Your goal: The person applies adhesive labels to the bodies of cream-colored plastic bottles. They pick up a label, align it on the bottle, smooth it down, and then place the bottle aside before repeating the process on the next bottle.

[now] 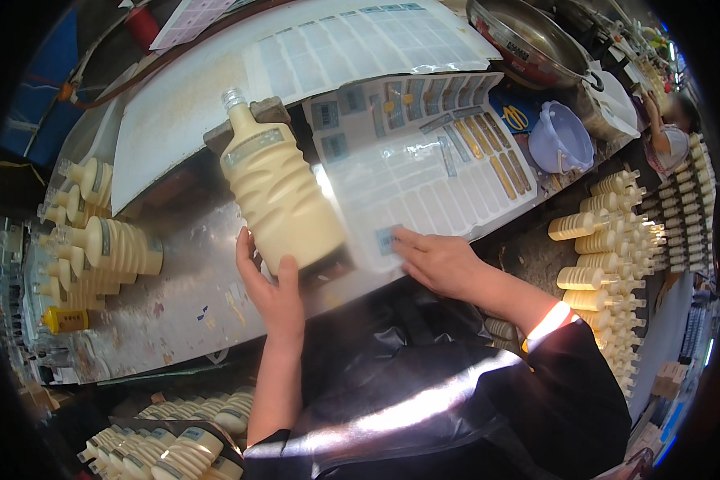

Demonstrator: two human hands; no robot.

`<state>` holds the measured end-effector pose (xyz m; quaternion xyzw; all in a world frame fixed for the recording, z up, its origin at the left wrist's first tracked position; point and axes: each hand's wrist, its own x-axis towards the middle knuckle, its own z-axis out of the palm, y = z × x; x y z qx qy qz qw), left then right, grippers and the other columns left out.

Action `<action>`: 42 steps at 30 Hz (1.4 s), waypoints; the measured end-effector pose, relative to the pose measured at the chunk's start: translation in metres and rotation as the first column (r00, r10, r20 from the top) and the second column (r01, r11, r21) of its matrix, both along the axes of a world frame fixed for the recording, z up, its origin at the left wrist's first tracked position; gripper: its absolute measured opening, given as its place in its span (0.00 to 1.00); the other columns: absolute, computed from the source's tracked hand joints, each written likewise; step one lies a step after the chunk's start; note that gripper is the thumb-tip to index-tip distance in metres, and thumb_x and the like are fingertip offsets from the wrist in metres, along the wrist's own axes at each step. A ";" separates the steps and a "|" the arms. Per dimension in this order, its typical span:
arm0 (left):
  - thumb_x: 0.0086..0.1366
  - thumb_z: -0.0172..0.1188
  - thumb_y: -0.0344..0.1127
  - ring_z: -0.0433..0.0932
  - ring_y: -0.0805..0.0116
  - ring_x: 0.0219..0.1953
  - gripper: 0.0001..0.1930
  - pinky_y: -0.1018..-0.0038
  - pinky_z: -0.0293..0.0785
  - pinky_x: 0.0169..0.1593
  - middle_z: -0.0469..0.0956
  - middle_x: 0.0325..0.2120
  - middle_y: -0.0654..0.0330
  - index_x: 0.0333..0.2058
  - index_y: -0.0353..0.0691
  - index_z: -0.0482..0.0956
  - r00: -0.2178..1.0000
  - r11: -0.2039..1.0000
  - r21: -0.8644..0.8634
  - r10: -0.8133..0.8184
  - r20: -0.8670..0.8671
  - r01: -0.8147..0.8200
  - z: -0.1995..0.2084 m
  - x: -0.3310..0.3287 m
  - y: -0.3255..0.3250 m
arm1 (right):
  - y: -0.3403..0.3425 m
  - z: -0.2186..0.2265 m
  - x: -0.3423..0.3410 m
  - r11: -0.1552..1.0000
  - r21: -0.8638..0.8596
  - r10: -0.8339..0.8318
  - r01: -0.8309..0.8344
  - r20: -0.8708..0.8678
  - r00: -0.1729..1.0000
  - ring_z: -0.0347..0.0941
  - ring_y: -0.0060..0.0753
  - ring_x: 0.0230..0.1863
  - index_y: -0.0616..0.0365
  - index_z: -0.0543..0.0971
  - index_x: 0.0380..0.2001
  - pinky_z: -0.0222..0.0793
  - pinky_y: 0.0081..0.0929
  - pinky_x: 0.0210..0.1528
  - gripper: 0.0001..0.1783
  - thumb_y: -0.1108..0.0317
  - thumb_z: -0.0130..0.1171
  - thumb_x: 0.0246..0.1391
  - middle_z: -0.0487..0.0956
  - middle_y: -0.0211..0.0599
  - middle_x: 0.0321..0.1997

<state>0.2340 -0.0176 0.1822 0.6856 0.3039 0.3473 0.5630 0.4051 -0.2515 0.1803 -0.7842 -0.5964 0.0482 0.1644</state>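
A large cream-coloured plastic bottle point(284, 196) with wavy ridges and a clear threaded neck leans on a dark block point(272, 110). Around its lower end, my left hand point(270, 292) is closed, thumb on the near side and fingers along the left side. A grey label strip runs across the bottle's shoulder. My right hand point(440, 262) has its fingertips pinched at a small blue square label point(386, 240), by the near edge of the sticker sheet point(424, 200). Blue squares, gold strips and pale cut-out shapes show on that sheet.
More ridged bottles point(124, 244) stand at the left, beside a yellow container point(66, 319). Others lie stacked at the right point(592, 276) and lower left point(188, 456). A lilac bucket point(560, 140) and a metal pan point(528, 40) sit at the back right. Another person point(672, 140) is farther off.
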 end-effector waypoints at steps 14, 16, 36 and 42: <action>0.61 0.67 0.33 0.69 0.56 0.62 0.34 0.60 0.64 0.68 0.70 0.62 0.51 0.66 0.36 0.68 1.000 1.000 -0.023 0.001 -0.017 -0.002 -0.002 -0.014 0.001 | -0.034 -0.009 -0.006 0.999 0.021 0.026 -0.027 0.023 0.999 0.82 0.43 0.40 0.55 0.82 0.50 0.79 0.37 0.38 0.18 0.69 0.66 0.54 0.81 0.37 0.46; 0.60 0.68 0.33 0.70 0.56 0.62 0.33 0.60 0.64 0.68 0.71 0.61 0.51 0.64 0.37 0.71 1.000 1.000 -0.013 0.010 0.002 -0.010 0.000 -0.014 0.003 | -0.028 -0.006 -0.007 0.995 0.093 -0.021 0.028 -0.084 0.996 0.82 0.42 0.39 0.54 0.84 0.45 0.79 0.36 0.38 0.14 0.70 0.66 0.55 0.83 0.36 0.42; 0.68 0.64 0.39 0.69 0.60 0.60 0.28 0.64 0.64 0.66 0.71 0.56 0.50 0.60 0.34 0.65 0.989 0.992 -0.124 0.021 -0.144 -0.039 0.025 0.010 0.017 | 0.120 0.077 -0.080 0.976 0.217 -0.091 -0.021 0.497 0.863 0.73 0.28 0.21 0.61 0.80 0.36 0.68 0.27 0.22 0.13 0.71 0.62 0.44 0.78 0.34 0.34; 0.69 0.64 0.38 0.68 0.60 0.62 0.28 0.64 0.64 0.67 0.70 0.58 0.51 0.62 0.35 0.64 1.000 0.964 -0.266 0.000 0.029 0.007 0.031 0.006 0.008 | 0.087 0.078 -0.064 0.961 0.271 0.010 -0.059 0.180 0.984 0.79 0.38 0.26 0.63 0.83 0.40 0.73 0.29 0.26 0.11 0.68 0.63 0.57 0.82 0.41 0.36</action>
